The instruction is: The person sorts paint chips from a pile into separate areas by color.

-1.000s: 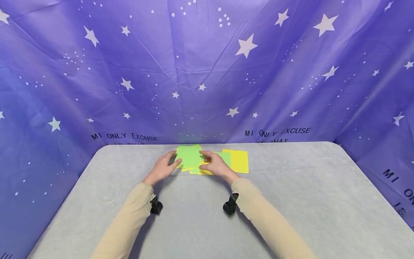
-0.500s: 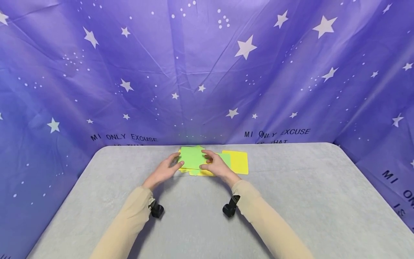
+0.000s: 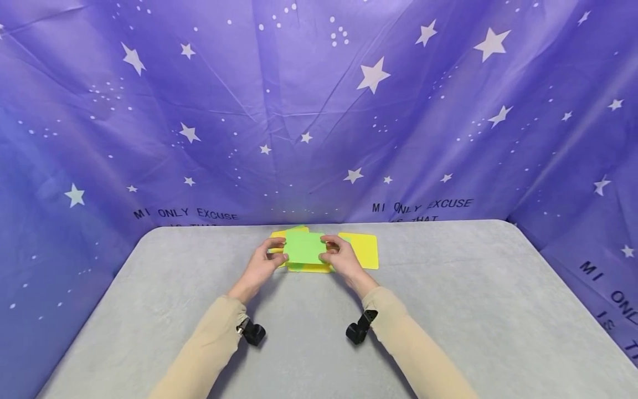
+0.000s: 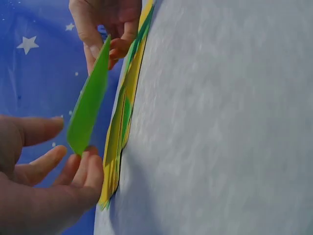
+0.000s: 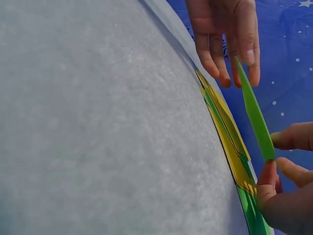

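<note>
Raised over the pile in the head view is a plain green card (image 3: pixel 304 247), held level between two hands. My left hand (image 3: pixel 261 269) grips its left edge, and my right hand (image 3: pixel 346 262) grips its right edge. In the left wrist view the card (image 4: pixel 90 100) appears tilted, its near corner at the left fingertips. A gap separates it from the layered yellow and green cards (image 4: pixel 117 132) lying on the table. Seen from the right wrist, the right thumb and fingers (image 5: pixel 267 178) pinch the card's near end. The held card hides part of the pile.
A yellow card (image 3: pixel 365 252) lies at the pile's right end, and another yellow card (image 3: pixel 277 235) shows at its left. The grey table (image 3: pixel 309 343) reaches back to a purple star-patterned curtain (image 3: pixel 309 100). Each wrist carries a black camera (image 3: pixel 253 333).
The green card has come up off the pile and shifted right with both hands. More of the yellow card beneath it at the left now shows.
</note>
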Tool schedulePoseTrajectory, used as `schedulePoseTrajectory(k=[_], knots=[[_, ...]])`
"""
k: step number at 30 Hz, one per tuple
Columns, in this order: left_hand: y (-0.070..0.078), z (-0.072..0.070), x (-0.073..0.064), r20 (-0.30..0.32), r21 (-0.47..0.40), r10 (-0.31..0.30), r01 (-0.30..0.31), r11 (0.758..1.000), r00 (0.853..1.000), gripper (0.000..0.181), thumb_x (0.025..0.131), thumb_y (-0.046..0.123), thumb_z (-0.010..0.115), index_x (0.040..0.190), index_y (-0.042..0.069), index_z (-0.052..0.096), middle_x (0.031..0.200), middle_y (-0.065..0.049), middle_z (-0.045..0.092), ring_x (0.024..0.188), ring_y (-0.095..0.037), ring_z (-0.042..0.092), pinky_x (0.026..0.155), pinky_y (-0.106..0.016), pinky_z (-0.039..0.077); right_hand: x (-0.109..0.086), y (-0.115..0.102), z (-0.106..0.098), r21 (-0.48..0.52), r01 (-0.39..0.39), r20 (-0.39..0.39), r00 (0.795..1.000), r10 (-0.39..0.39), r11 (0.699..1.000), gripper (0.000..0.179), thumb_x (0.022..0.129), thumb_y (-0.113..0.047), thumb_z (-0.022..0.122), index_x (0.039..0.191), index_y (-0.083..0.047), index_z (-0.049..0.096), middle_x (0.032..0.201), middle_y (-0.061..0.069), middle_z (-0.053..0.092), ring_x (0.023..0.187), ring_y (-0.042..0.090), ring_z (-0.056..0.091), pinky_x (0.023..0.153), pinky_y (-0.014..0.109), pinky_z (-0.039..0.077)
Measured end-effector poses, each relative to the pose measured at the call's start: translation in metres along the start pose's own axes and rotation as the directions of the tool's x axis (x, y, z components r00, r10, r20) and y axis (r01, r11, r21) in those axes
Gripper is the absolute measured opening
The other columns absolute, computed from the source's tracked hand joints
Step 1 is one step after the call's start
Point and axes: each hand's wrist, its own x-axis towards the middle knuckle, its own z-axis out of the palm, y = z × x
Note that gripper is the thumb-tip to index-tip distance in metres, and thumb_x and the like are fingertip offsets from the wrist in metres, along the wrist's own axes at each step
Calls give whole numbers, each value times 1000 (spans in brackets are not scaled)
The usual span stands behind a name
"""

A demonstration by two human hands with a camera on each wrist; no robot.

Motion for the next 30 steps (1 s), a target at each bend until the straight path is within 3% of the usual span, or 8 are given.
schedulePoseTrajectory(k=[6,10,16,19,23,30], knots=[[0,8,-3,-32,-66,-48,46,997,998,47,84,-7,59,131,-7,50,121,-25,49,87,-17,57,72,-25,45,-10,4,-9,38,-18,1,1000,18,999,49,81,9,63,130,6,55,115,20,51,98,22,51,77,24,47],[-2,13,-4,-26,-118,-63,60,991,998,49,82,-8,61,130,-6,52,119,-25,48,88,-16,56,73,-22,45,-16,4,-17,65,-23,14,1000,22,998,50,81,8,63,130,6,55,112,20,51,93,18,51,74,24,46],[-1,22,-9,25,-170,-67,70,983,997,50,82,-8,60,131,-6,51,121,-26,48,94,-19,55,79,-24,46,-23,3,-28,21,-22,30,999,22,1000,50,82,4,64,132,2,55,114,21,53,93,17,52,77,26,45],[-1,26,-12,45,-179,-65,72,981,997,50,82,-8,60,131,-6,51,120,-26,48,92,-19,57,79,-25,47,-27,3,-34,0,-11,58,998,11,1000,50,83,4,63,133,2,54,94,11,54,80,14,47,71,25,41],[0,32,-15,83,-191,-64,79,978,994,51,82,-8,60,132,-5,51,119,-26,48,85,-16,58,78,-27,50,-35,1,-43,-6,4,112,994,-3,1000,52,85,5,60,135,3,50,72,1,37,63,11,33,61,26,31],[2,44,-23,192,-253,-52,101,962,980,54,83,-11,58,135,-7,45,111,-24,52,80,-17,60,78,-35,54,-51,1,-59,-19,9,144,990,-6,1000,54,85,5,59,137,5,45,73,2,45,63,9,43,62,24,42]])
